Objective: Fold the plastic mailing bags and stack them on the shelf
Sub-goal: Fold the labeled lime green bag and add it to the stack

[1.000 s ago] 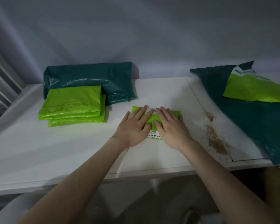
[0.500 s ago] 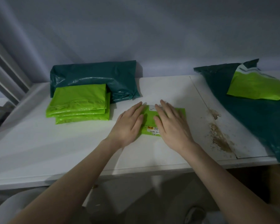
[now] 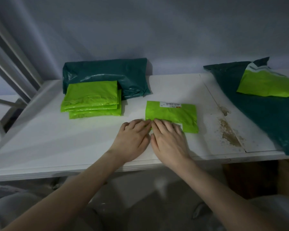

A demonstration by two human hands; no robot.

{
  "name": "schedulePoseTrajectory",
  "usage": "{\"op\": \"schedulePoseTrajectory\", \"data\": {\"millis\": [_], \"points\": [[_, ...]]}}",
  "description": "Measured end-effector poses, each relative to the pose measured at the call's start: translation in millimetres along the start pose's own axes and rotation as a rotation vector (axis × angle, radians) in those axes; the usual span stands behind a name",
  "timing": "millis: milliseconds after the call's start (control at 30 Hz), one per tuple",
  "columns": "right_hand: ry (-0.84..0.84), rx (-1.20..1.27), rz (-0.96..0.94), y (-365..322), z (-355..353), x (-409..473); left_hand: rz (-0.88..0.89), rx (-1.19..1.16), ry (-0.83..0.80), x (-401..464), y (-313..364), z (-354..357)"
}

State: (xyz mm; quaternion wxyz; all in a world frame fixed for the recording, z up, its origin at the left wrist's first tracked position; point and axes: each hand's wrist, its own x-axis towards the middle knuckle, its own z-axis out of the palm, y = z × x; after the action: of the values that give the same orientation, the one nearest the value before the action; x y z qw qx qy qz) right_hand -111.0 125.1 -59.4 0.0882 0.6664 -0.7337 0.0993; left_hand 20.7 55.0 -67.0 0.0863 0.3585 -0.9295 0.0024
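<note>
A white shelf (image 3: 73, 147) runs across the view. Unfolded dark green bags (image 3: 265, 117) lie at its right end, one light green bag (image 3: 265, 85) on top. At back left, a folded dark bag (image 3: 107, 75) sits behind a stack (image 3: 92, 99) of folded light green ones. In the middle lies the bag (image 3: 172, 114) being folded, label at its far edge. Left hand (image 3: 132, 139) and right hand (image 3: 169, 140) rest side by side on its near left corner, fingers flat and relaxed, gripping nothing. The crease likely holds best if both palms press outward, pushing air out.

single head-worn view, forward and down, close over the white shelf (image 3: 90, 147)
</note>
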Motion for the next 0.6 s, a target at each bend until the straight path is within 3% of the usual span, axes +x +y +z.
{"op": "schedulePoseTrajectory", "data": {"millis": [300, 600], "points": [[0.054, -0.062, -0.001, -2, 3, 1, -0.058, 0.095, 0.102, -3, 13, 0], [0.071, -0.060, 0.054, 17, -2, -6, -0.089, 0.151, 0.094, 3, 25, -1]]}}
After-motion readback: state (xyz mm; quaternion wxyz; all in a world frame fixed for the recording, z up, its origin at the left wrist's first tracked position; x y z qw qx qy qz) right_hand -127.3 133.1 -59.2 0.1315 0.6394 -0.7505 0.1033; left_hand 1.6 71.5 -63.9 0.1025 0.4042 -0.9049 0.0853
